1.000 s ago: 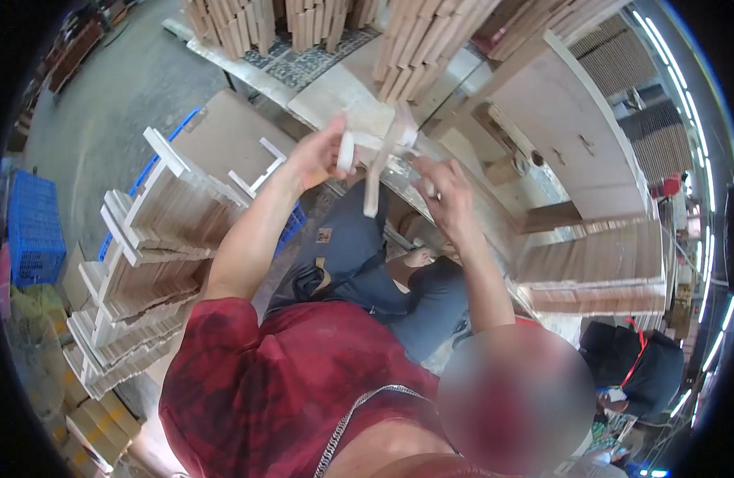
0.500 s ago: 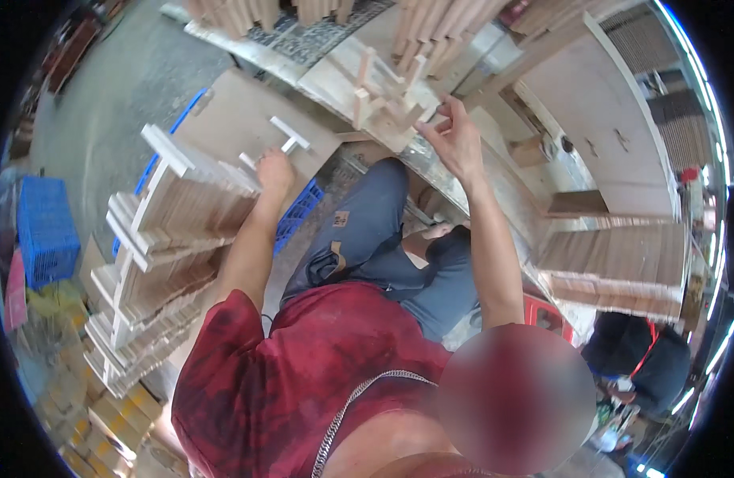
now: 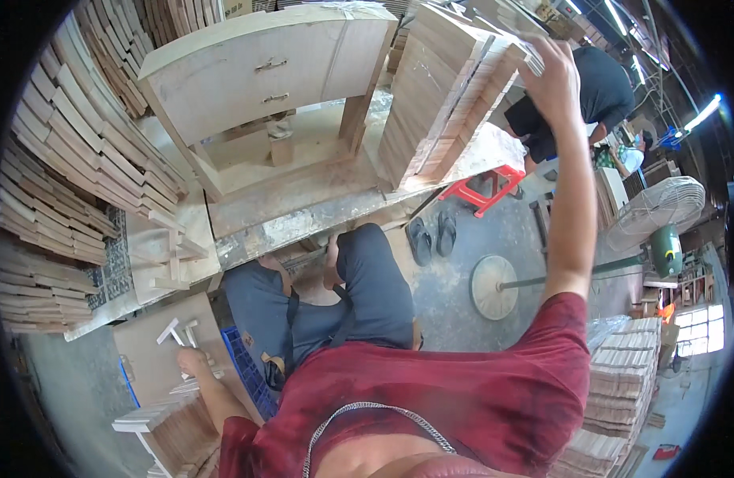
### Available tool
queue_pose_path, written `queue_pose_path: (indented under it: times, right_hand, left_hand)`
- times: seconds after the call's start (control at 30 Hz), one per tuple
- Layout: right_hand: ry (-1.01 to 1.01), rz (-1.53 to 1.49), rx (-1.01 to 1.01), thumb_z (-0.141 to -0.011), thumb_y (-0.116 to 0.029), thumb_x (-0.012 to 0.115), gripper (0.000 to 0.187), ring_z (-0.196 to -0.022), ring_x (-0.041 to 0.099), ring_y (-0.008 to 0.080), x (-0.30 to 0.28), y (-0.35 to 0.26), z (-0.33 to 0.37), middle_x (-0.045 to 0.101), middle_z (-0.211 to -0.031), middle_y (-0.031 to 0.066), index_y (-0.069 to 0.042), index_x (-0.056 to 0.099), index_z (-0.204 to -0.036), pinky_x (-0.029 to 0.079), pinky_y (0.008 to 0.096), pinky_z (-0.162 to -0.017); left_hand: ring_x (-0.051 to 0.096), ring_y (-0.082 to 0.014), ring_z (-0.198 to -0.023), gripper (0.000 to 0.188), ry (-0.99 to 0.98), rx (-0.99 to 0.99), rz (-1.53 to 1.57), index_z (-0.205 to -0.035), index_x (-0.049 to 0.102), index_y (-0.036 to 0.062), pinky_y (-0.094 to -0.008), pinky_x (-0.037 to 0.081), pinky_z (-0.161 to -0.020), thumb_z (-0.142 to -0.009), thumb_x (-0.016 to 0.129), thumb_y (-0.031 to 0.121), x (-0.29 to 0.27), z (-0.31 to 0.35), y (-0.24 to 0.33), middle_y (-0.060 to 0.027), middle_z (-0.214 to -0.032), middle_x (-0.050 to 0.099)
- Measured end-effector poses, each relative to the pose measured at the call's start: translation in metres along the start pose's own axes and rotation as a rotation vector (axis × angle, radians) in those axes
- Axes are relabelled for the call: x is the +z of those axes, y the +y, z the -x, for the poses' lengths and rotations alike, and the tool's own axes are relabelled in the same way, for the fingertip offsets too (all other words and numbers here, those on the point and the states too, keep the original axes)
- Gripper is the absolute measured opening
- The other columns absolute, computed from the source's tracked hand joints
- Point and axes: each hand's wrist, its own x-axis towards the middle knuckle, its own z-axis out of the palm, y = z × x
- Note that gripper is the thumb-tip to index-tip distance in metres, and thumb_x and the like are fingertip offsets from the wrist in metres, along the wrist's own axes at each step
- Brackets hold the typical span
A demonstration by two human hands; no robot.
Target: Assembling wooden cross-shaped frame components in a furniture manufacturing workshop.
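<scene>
My left hand (image 3: 193,362) is low at the left, its fingers closed around part of a small pale wooden frame piece (image 3: 172,331); the grip itself is partly hidden. My right hand (image 3: 554,80) is raised at the upper right, fingers bent and apart, at the top end of a tall stack of wooden boards (image 3: 430,95) on the bench. No board shows in this hand. A small wooden frame (image 3: 177,251) stands on the left part of the workbench (image 3: 279,231), away from both hands. More pale frame pieces (image 3: 164,430) are stacked below my left hand.
A pale cabinet-like wooden piece (image 3: 263,68) with two handles stands on the bench. Curved slats (image 3: 72,135) are piled at the left. A red stool (image 3: 486,187), slippers (image 3: 430,239) and a standing fan (image 3: 657,211) are to the right. Another person (image 3: 602,88) bends beyond the boards.
My view has swung to the right. My right hand has moved from beside the small frame on the bench to the board stack. My left hand stays low by the pale frame pieces.
</scene>
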Motion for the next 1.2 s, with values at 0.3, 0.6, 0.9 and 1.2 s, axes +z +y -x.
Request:
queue_pose_path:
  times: [0.3, 0.6, 0.9, 1.2]
  right_hand:
    - [-0.533, -0.318, 0.135, -0.079, -0.014, 0.072, 0.032, -0.085, 0.067, 0.0294, 0.061, 0.023, -0.057, 0.071, -0.095, 0.0142, -0.008, 0.07, -0.11, 0.052, 0.0389, -0.081]
    - [-0.118, -0.529, 0.019, -0.079, -0.021, 0.082, 0.024, -0.079, 0.066, 0.018, -0.037, -0.026, -0.004, 0.07, -0.085, 0.0045, -0.006, 0.071, -0.095, 0.052, 0.0352, -0.077]
    - [-0.86, -1.79, 0.388, -0.087, -0.014, 0.08, 0.032, -0.088, 0.062, 0.0079, 0.021, -0.253, 0.178, 0.069, -0.093, 0.0017, -0.001, 0.066, -0.113, 0.051, 0.0263, -0.076]
    - [-0.933, -1.99, 0.616, -0.086, -0.011, 0.08, 0.033, -0.085, 0.067, 0.0123, 0.048, -0.275, 0.223, 0.071, -0.097, 0.0069, 0.002, 0.066, -0.113, 0.055, 0.0282, -0.077]
  left_hand:
    - [0.071, -0.0332, -0.079, 0.025, 0.389, -0.211, 0.266, -0.095, 0.07, -0.0011, -0.0429, 0.054, -0.072, -0.092, 0.066, 0.023, 0.012, 0.009, -0.067, -0.0186, -0.084, 0.072]
    - [0.068, -0.0207, -0.093, 0.028, 0.997, 0.271, 1.368, -0.11, 0.063, -0.0074, -0.0314, 0.054, -0.084, -0.104, 0.056, 0.019, -0.234, 0.19, 0.05, -0.0152, -0.107, 0.072]
    - [0.067, -0.0249, -0.088, 0.032, 0.091, 1.477, 0.948, -0.099, 0.07, 0.0006, -0.0343, 0.052, -0.078, -0.075, 0.086, 0.011, -0.282, 0.299, 0.17, -0.0112, -0.088, 0.07]
    - [0.065, -0.0295, -0.078, 0.031, 0.192, 1.635, 0.797, -0.096, 0.071, 0.0024, -0.039, 0.05, -0.081, -0.076, 0.085, 0.022, -0.241, 0.273, 0.216, -0.0115, -0.082, 0.07]
